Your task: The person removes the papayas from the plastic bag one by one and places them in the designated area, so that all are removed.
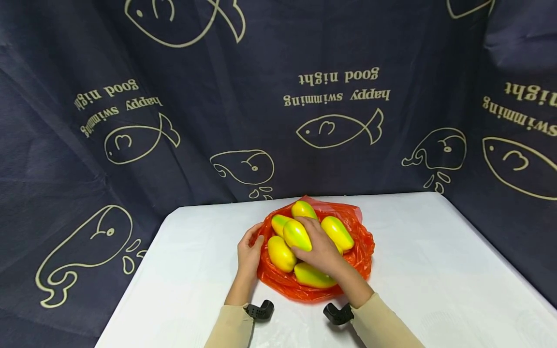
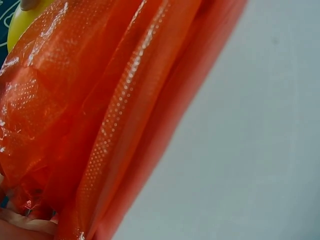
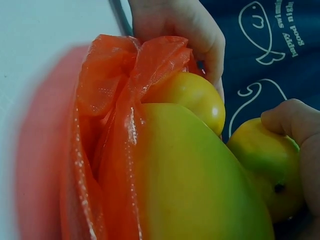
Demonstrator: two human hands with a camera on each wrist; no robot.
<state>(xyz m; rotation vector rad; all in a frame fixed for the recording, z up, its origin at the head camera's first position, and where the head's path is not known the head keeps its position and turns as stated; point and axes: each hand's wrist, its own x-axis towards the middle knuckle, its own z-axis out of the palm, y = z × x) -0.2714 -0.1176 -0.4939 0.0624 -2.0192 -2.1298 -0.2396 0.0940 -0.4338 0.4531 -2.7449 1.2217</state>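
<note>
A red plastic bag (image 1: 283, 287) lies spread on the table with several yellow-green mangoes in it. At its left side my left hand (image 1: 249, 253) grips the bag's edge; in the right wrist view this hand (image 3: 182, 25) bends over the gathered red film. My right hand (image 1: 319, 246) reaches over the fruit from the right and holds one mango (image 1: 298, 236), thumb on its near side. The right wrist view shows that held mango (image 3: 265, 170) beside a large mango (image 3: 190, 175) in the bag. Few left fingers (image 2: 25, 227) show in the left wrist view.
The bag stands on a white-covered table (image 1: 435, 270), near its back edge. Behind and on both sides hangs a dark blue curtain (image 1: 270, 111) with fish and whale drawings. Black wrist straps (image 1: 259, 311) sit on both arms.
</note>
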